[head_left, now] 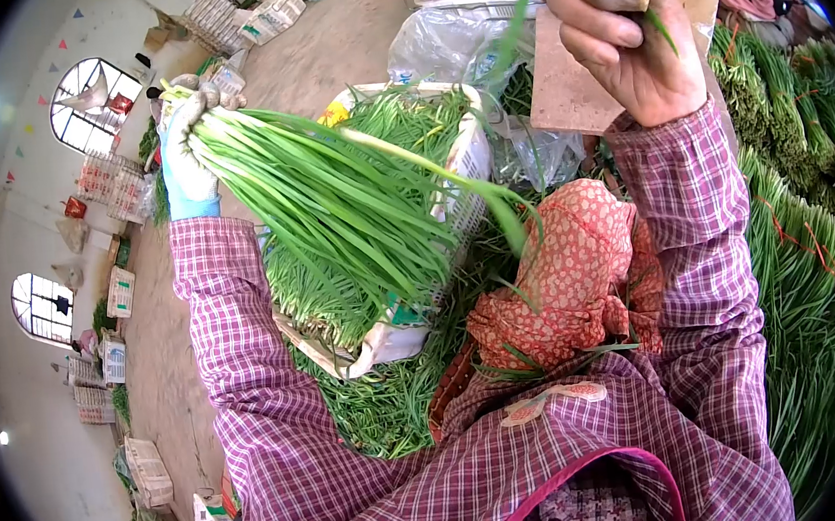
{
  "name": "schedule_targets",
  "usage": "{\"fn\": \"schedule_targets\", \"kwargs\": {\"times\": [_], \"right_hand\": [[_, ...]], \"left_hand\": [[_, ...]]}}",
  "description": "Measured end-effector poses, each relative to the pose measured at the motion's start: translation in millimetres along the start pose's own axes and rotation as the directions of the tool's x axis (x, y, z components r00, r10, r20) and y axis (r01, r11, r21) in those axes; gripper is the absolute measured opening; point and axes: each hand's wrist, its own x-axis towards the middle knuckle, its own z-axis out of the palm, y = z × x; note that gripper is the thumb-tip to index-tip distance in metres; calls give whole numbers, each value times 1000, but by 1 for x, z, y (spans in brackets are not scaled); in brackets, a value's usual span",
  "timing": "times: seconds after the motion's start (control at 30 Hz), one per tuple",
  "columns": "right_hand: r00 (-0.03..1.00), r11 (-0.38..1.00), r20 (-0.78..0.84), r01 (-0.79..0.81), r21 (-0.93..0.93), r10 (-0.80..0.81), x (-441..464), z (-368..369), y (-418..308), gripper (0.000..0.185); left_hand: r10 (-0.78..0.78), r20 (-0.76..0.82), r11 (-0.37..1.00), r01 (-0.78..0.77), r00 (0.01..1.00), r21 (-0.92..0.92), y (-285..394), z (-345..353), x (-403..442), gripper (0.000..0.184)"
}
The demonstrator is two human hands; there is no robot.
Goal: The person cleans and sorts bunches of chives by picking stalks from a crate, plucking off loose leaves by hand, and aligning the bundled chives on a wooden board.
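Observation:
My left hand [193, 146], in a pale glove with a blue cuff, is closed around the root ends of a large bunch of green stalks [331, 193]. The leafy ends fan out to the right over a lined basket [474, 145] full of more greens. One pale stalk lies apart on top of the bunch. At the upper right my bare right hand [622, 30] is raised with its fingers curled, and a thin green leaf [662, 33] sticks out of it beside the thumb.
Loose greens [382, 415] cover the floor around the basket. A brown board [562, 86] and clear plastic bags [437, 43] lie beyond. Tied bundles [803, 243] are stacked on the right. A red patterned cloth [564, 266] covers my knee. More baskets [146, 472] stand at the left.

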Motion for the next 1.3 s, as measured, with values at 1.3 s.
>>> {"fn": "schedule_targets", "kwargs": {"times": [1.3], "right_hand": [[889,953,-344,285,-98,-302,107,-5,41,26]], "left_hand": [[-355,80,933,358,931,-26,-76,181,-12,46]]}}
